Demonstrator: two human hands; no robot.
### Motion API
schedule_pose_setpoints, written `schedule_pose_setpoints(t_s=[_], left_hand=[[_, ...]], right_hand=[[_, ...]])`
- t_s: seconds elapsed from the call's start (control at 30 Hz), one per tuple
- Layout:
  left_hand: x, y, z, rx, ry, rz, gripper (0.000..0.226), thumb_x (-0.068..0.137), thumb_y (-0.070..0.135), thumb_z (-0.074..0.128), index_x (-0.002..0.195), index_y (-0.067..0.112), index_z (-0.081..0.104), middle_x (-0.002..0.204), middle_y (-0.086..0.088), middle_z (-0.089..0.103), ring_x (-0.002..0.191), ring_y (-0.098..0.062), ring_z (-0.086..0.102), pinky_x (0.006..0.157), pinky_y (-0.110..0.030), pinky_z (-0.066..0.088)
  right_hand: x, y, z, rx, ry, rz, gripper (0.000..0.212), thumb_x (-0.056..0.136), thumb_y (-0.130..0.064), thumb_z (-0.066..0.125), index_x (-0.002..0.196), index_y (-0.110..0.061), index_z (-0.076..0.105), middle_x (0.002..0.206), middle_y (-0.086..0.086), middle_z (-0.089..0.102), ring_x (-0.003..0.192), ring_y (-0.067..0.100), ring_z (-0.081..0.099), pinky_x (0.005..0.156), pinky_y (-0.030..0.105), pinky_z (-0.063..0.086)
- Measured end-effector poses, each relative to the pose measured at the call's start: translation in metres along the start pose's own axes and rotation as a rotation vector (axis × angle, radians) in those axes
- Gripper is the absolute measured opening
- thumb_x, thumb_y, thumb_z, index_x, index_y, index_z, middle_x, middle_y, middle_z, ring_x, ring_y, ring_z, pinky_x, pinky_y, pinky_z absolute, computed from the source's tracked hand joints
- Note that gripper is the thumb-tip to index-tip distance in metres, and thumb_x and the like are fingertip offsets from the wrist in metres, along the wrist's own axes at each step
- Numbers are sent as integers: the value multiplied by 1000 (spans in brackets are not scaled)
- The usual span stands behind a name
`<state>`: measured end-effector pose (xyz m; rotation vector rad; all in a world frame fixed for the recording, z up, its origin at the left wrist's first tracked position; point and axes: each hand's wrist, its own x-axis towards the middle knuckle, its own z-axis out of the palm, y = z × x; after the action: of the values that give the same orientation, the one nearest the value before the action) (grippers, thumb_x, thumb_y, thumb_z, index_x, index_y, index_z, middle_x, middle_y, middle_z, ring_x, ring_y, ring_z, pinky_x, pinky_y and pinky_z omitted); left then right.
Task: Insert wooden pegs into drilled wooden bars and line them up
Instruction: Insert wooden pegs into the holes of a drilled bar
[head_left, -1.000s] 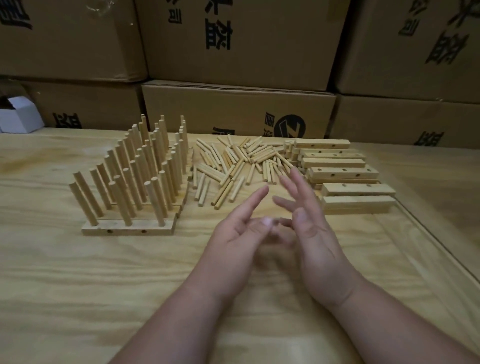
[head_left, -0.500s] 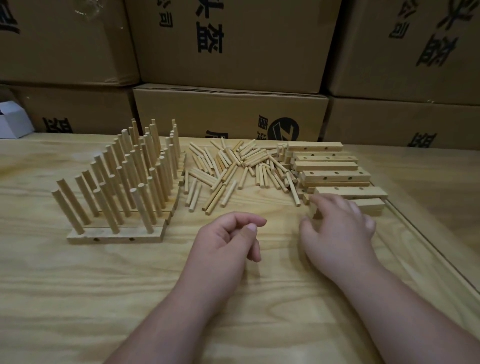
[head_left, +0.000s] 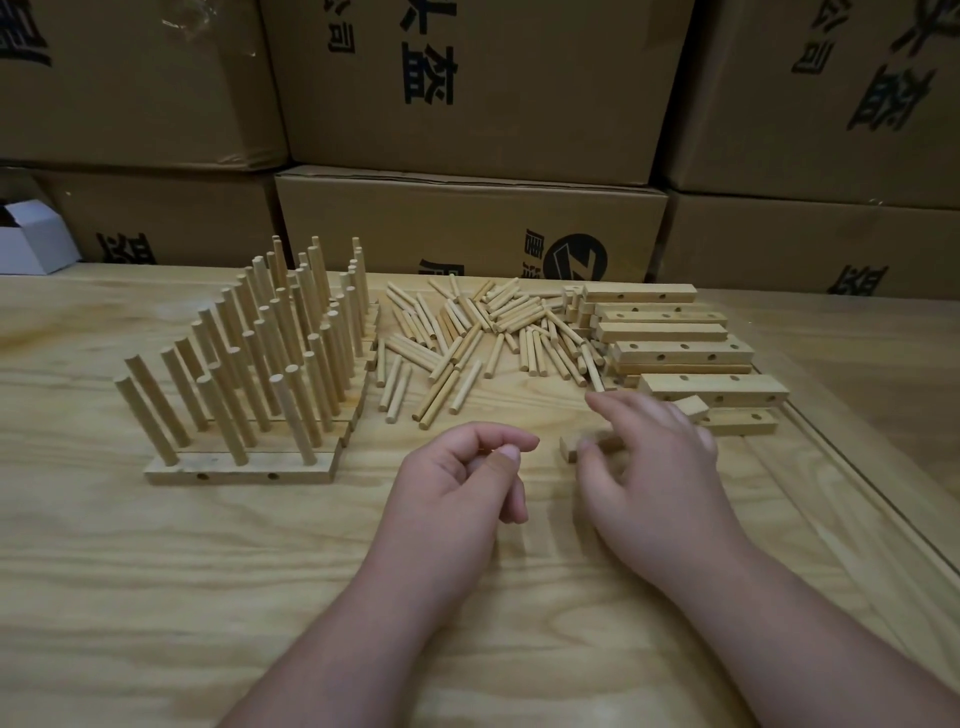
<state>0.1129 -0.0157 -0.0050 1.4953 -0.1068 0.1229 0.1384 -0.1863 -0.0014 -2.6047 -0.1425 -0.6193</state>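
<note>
Several finished bars with upright pegs (head_left: 244, 464) stand in rows at the left of the wooden table (head_left: 156, 597). Loose pegs (head_left: 467, 338) lie in a heap in the middle. To the right of them is a stack of drilled bars (head_left: 680, 353). My right hand (head_left: 644, 467) grips one drilled bar (head_left: 570, 450) just in front of that stack; the bar's two ends stick out on either side of my fingers. My left hand (head_left: 457, 483) rests on the table beside it, fingers loosely curled and holding nothing.
Stacked cardboard boxes (head_left: 467, 228) form a wall right behind the table. A small white box (head_left: 31, 244) sits at the far left. A raised strip (head_left: 841, 467) runs along the table's right side.
My hands parted. The right one reached to the bar stack and now pulls one bar toward me. The left hand's fingers curled and it settled on the table.
</note>
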Motion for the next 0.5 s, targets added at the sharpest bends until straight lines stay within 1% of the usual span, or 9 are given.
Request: schedule_pose_setpoints(t_s=[0.07,0.13,0.2,0.3,0.4,0.5], left_hand=[[0,0,0,4,6,1,24,100,8,57,90,20,75,55,-1,60,58,-9,56,60,-13,45],[-1,0,0,-3,6,-1,24,100,8,57,91,20,75,54,-1,60,57,-8,56,60,-12,45],[0,1,1,-4,2,1,24,100,7,56,91,20,75,54,0,60,56,-7,56,59,-11,44],[0,0,1,-2,0,3,23,101,6,56,92,18,74,53,0,59,55,-7,55,58,-11,44],[0,-1,0,-8,-6,5,24,100,7,56,91,20,75,54,0,59,57,-8,55,58,-12,44],[1,-2,0,-1,0,16,24,100,8,56,91,20,75,54,0,60,56,-8,55,58,-13,44]], right_hand=[[2,4,-1,-40,6,56,53,89,-34,50,141,-28,53,136,-9,54,130,15,40,107,42,29],[3,10,0,-107,-40,100,56,87,-24,53,143,-30,49,138,-9,51,131,16,38,108,44,28],[3,14,3,-155,-100,109,53,85,-17,52,136,-33,56,137,-12,51,129,15,38,103,41,28],[2,16,7,-153,-179,47,47,87,-12,51,127,-35,63,132,-17,55,125,13,42,97,35,27],[0,11,8,-58,-212,-68,45,88,-11,55,124,-36,65,123,-19,59,122,11,45,94,31,28],[-1,6,7,-44,-177,-92,45,86,-20,56,126,-38,62,123,-19,57,123,10,44,94,31,26]])
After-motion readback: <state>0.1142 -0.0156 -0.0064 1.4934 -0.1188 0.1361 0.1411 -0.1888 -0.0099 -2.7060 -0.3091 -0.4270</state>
